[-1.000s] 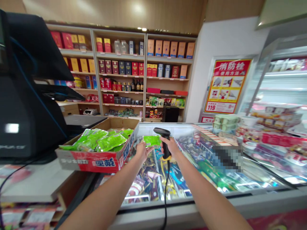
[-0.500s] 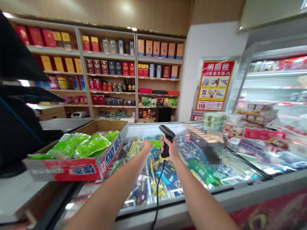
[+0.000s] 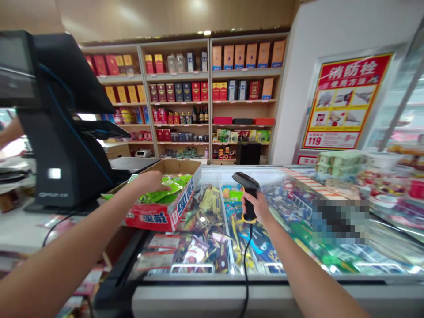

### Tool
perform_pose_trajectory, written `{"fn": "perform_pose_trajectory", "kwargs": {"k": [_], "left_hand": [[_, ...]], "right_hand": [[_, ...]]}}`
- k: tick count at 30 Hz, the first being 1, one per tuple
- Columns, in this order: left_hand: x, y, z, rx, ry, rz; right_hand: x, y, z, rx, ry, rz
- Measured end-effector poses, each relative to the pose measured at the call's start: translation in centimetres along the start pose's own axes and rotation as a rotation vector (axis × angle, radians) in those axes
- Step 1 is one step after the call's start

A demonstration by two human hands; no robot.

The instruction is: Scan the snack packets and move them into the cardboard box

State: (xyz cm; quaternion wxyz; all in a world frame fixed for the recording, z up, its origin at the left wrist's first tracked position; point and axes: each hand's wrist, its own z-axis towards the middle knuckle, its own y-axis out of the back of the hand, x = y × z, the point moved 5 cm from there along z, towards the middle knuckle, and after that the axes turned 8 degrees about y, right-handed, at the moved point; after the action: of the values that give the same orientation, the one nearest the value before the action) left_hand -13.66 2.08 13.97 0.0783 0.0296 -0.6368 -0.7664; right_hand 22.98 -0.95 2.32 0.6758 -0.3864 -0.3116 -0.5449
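My left hand [image 3: 150,182] is over the cardboard box [image 3: 154,219], bent down at the green packets [image 3: 159,195] inside. The back of the hand hides most of its fingers, so I cannot tell whether they grip a packet. In my right hand [image 3: 257,206] is a black and yellow barcode scanner [image 3: 250,196], held upright by its handle above the freezer's glass top. Its black cable [image 3: 245,269] runs down over the front edge. Just left of the scanner shows a small bright green packet [image 3: 236,195]; whether it lies on or under the glass is unclear.
A black point-of-sale terminal [image 3: 62,123] stands left of the box. The glass-topped freezer [image 3: 185,291] holds many colourful packages. Stacked egg cartons [image 3: 341,163] sit to the right. Shelves of boxed goods [image 3: 179,90] line the back. Someone's arm [image 3: 11,132] shows at far left.
My left hand has moved left, from beside the scanner to the packets in the box. The scanner stays in my right hand. The view has turned left, bringing more of the terminal into sight.
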Motion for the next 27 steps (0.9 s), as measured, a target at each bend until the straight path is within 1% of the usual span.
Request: {"fn": "perform_pose_trajectory", "kwargs": {"k": [2, 4, 7, 11, 12, 14, 16, 18, 20, 21, 22, 23, 25, 26, 27], "left_hand": [[1.3, -1.1, -0.1, 0.049, 0.010, 0.060], [1.5, -1.6, -0.6, 0.043, 0.020, 0.067], [1.0, -1.5, -1.4, 0.024, 0.031, 0.062], [0.9, -1.0, -2.6, 0.041, 0.086, 0.062], [1.0, -0.8, -3.0, 0.027, 0.095, 0.058], [1.1, -0.2, -3.7, -0.041, 0.088, 0.019], [1.1, 0.8, -4.4, -0.126, 0.092, -0.061], [0.4, 1.8, -5.2, -0.212, 0.099, -0.182], [-1.5, 2.4, -5.8, -0.282, 0.059, -0.363], [-3.0, 2.2, -6.1, -0.295, 0.011, -0.473], [-4.8, 1.7, -6.2, -0.286, -0.046, -0.586], [-6.7, 0.8, -6.3, -0.253, -0.100, -0.694], [-10.4, -2.2, -5.9, -0.138, -0.176, -0.864], [-11.9, -3.9, -5.6, -0.094, -0.179, -0.940], [-13.0, -5.7, -5.2, -0.078, -0.157, -1.013]], "right_hand": [[-0.3, 0.0, -0.1, -0.009, -0.010, -0.008], [-0.6, 0.2, -0.1, -0.027, -0.013, -0.016], [-0.9, 0.5, -0.2, -0.080, -0.016, -0.020], [-1.2, 0.9, -0.4, -0.144, -0.029, -0.002], [-1.2, 0.9, -0.4, -0.144, -0.032, 0.001], [-1.2, 0.9, -0.3, -0.129, -0.039, 0.003], [-1.1, 0.8, -0.3, -0.112, -0.045, 0.004], [-1.0, 0.5, -0.2, -0.089, -0.050, 0.003], [-0.7, 0.2, -0.2, -0.060, -0.060, 0.010], [-0.6, 0.0, -0.3, -0.041, -0.069, 0.017], [-0.5, -0.2, -0.3, -0.019, -0.081, 0.022], [-0.5, -0.4, -0.4, 0.005, -0.094, 0.025], [-0.4, -0.6, -0.5, 0.053, -0.108, 0.022], [-0.3, -0.7, -0.5, 0.075, -0.111, 0.016], [-0.3, -0.7, -0.5, 0.095, -0.114, 0.009]]}}
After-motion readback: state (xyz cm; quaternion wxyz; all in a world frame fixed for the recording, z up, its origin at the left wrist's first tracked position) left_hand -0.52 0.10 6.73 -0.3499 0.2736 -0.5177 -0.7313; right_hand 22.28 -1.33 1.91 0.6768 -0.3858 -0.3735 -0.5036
